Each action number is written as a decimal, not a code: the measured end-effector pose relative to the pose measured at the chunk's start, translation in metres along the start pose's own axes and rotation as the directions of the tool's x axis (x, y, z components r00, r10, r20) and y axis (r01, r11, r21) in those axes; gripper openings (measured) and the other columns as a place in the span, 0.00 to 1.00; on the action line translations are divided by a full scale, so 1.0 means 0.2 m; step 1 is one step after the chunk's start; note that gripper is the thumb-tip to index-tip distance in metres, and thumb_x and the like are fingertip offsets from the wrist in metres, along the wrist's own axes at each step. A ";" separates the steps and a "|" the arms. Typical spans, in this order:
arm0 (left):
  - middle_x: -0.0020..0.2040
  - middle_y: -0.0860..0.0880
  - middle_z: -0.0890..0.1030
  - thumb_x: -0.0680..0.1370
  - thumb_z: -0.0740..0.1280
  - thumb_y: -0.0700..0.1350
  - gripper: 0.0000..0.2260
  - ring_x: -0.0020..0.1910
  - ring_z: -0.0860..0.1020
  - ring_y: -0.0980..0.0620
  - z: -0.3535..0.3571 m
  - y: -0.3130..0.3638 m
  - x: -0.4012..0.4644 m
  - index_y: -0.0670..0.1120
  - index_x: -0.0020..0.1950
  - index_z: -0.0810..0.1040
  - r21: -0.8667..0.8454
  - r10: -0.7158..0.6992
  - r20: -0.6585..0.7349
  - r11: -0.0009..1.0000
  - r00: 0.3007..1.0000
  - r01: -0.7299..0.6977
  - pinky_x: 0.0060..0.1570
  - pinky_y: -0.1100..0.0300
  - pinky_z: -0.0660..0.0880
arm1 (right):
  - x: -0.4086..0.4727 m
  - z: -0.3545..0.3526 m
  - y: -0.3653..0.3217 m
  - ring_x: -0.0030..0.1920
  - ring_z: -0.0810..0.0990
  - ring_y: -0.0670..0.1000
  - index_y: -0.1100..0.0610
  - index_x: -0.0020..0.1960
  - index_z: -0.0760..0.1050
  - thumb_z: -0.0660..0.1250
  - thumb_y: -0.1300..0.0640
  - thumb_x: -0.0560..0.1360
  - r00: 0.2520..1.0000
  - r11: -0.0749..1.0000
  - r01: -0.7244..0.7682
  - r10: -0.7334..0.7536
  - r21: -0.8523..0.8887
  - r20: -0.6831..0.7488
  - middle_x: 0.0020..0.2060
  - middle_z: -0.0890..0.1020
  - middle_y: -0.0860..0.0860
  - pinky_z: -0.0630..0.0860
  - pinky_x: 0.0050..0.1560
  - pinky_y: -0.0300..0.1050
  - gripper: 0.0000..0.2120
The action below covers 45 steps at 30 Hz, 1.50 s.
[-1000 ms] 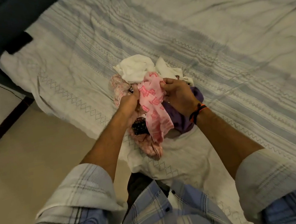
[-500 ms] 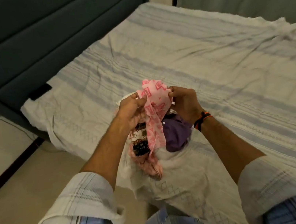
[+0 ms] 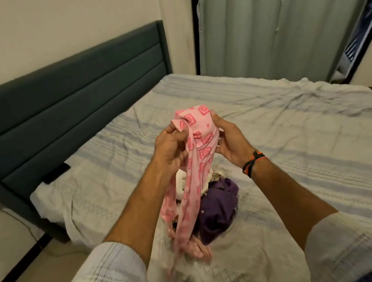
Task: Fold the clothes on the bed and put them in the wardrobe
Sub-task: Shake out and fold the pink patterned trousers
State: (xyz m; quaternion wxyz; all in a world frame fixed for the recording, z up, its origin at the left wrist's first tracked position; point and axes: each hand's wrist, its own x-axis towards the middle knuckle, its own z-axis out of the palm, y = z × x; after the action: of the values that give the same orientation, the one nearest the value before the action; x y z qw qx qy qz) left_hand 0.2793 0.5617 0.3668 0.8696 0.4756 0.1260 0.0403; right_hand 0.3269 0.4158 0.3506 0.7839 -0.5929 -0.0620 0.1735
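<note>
Left hand and right hand each pinch the pink patterned garment, lifted above the clothes pile at 6 o'clock on the bed

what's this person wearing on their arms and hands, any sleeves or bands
Both forearms are bare. Pale checked shirt sleeves with blue and grey lines are rolled up near the elbows: left sleeve, right sleeve. The right wrist carries a braided black and orange wristband. The left hand and right hand wear no gloves, and no rings show.
</note>
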 end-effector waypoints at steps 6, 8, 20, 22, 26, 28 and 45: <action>0.49 0.40 0.83 0.75 0.67 0.28 0.19 0.40 0.84 0.45 0.12 0.03 -0.09 0.38 0.64 0.73 -0.026 0.010 0.082 1.000 0.997 -0.008 0.37 0.51 0.82 | -0.13 -0.05 -0.16 0.55 0.82 0.54 0.58 0.61 0.81 0.67 0.42 0.76 0.998 0.993 0.053 -0.055 -0.104 -0.014 0.56 0.84 0.56 0.78 0.55 0.51 0.23; 0.49 0.41 0.83 0.73 0.69 0.29 0.21 0.42 0.84 0.45 0.17 0.03 -0.11 0.39 0.65 0.72 0.017 0.008 0.100 1.000 0.995 -0.010 0.37 0.52 0.82 | -0.16 -0.09 -0.21 0.53 0.83 0.53 0.59 0.60 0.81 0.69 0.45 0.75 0.997 0.991 0.070 -0.072 -0.113 -0.010 0.55 0.84 0.56 0.78 0.52 0.48 0.21; 0.52 0.39 0.83 0.73 0.69 0.29 0.21 0.45 0.82 0.44 0.62 -0.19 -0.01 0.45 0.63 0.74 0.346 -0.019 0.094 0.938 0.995 -0.015 0.36 0.55 0.79 | -0.18 -0.57 -0.46 0.50 0.83 0.54 0.58 0.54 0.82 0.75 0.51 0.69 0.986 0.983 0.152 -0.157 -0.102 -0.047 0.51 0.85 0.56 0.78 0.56 0.53 0.16; 0.52 0.39 0.83 0.72 0.71 0.31 0.21 0.46 0.82 0.43 0.70 -0.24 0.03 0.45 0.63 0.74 0.366 -0.011 0.080 0.930 0.997 -0.020 0.38 0.54 0.79 | -0.18 -0.68 -0.52 0.45 0.82 0.48 0.57 0.54 0.81 0.73 0.54 0.73 0.984 0.973 0.166 -0.173 -0.160 -0.031 0.46 0.85 0.53 0.80 0.45 0.43 0.11; 0.53 0.42 0.83 0.72 0.74 0.36 0.22 0.51 0.82 0.44 0.89 -0.36 0.09 0.46 0.63 0.73 0.413 0.022 0.098 0.909 0.995 -0.061 0.47 0.50 0.81 | -0.14 -0.89 -0.62 0.43 0.78 0.45 0.60 0.57 0.80 0.69 0.51 0.77 0.987 0.950 0.153 -0.160 -0.272 -0.002 0.44 0.82 0.49 0.74 0.41 0.38 0.14; 0.53 0.43 0.83 0.72 0.74 0.37 0.22 0.51 0.82 0.45 0.97 -0.40 0.11 0.46 0.63 0.72 0.423 0.039 0.088 0.903 0.995 -0.073 0.50 0.48 0.80 | -0.12 -0.99 -0.67 0.42 0.77 0.44 0.61 0.56 0.80 0.68 0.53 0.79 0.989 0.942 0.141 -0.144 -0.306 0.010 0.44 0.81 0.49 0.74 0.42 0.38 0.13; 0.54 0.51 0.82 0.73 0.74 0.49 0.14 0.55 0.80 0.52 1.26 -0.36 0.47 0.48 0.58 0.80 0.752 0.212 0.237 0.578 0.948 -0.317 0.58 0.50 0.77 | 0.10 -1.16 -0.89 0.38 0.77 0.46 0.62 0.50 0.81 0.64 0.68 0.77 0.946 0.790 0.274 -0.325 -0.549 0.004 0.41 0.81 0.52 0.74 0.39 0.36 0.08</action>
State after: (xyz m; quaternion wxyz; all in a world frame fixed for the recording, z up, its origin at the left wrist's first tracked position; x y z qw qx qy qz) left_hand 0.4320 0.3342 0.4197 0.5657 0.8205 0.0057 0.0818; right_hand 0.4504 0.1693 0.4504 0.6033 -0.7800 -0.1663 -0.0047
